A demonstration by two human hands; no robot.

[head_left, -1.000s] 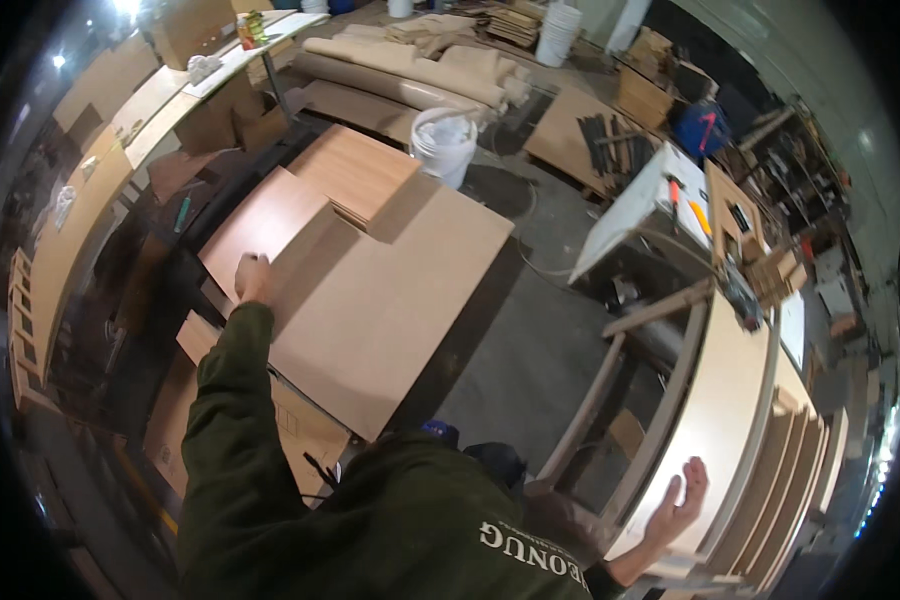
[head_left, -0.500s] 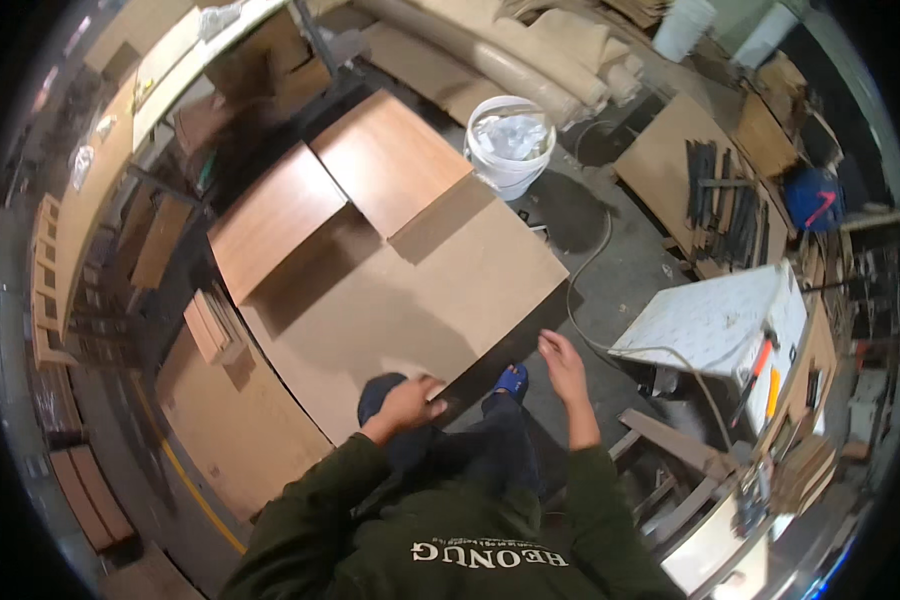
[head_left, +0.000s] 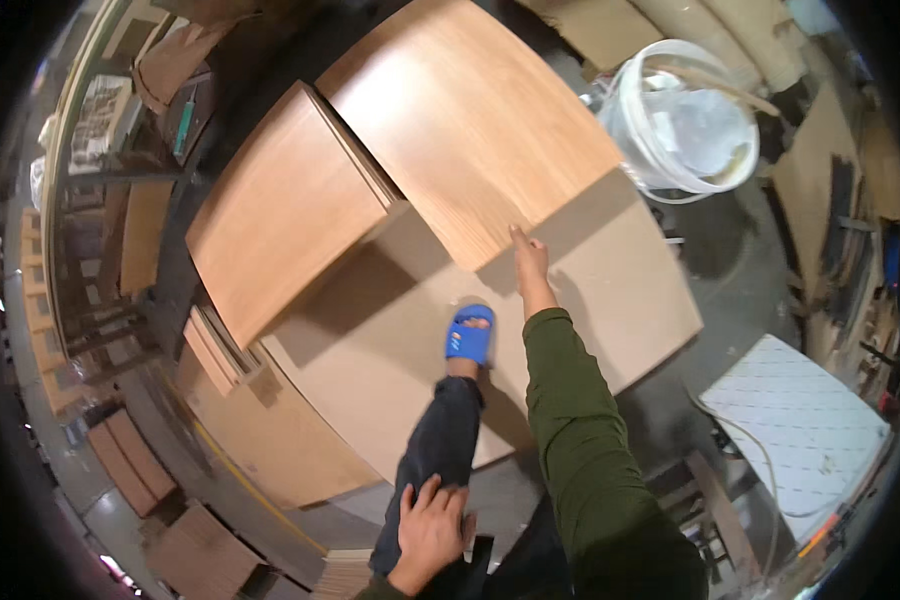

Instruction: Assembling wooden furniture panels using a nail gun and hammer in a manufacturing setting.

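Slabs, brown and stacked [head_left: 130, 460], lie on the floor to the left, well apart from the tan sheet [head_left: 635, 285] that I take as my landmark. Beyond the sheet's left side I make out a green-handled tool [head_left: 184, 125]. Just beside its left edge sits a small board stack [head_left: 210, 345]; on its left part, the left wood-grain stack [head_left: 280, 220] casts a shadow across it.

Nearer than the sheet, my view gives me the left hand [head_left: 435, 530], open, fingers loosely spread, holding nothing. It lies over the dark trouser leg [head_left: 435, 430]; whether it touches the cloth I can't tell. The foot, in a blue slipper [head_left: 468, 338], is planted on the sheet itself.

On the sheet's far part I see the right wood-grain panel [head_left: 470, 125]. The right hand [head_left: 532, 262] is at that panel's near edge, above the sheet, with a fingertip at the top surface; I can't tell whether it grips.

Past the sheet's far right corner stands a white bucket [head_left: 625, 125] with clear plastic [head_left: 705, 130] inside. Farthest right of the sheet, well apart, is a white panel [head_left: 800, 425].
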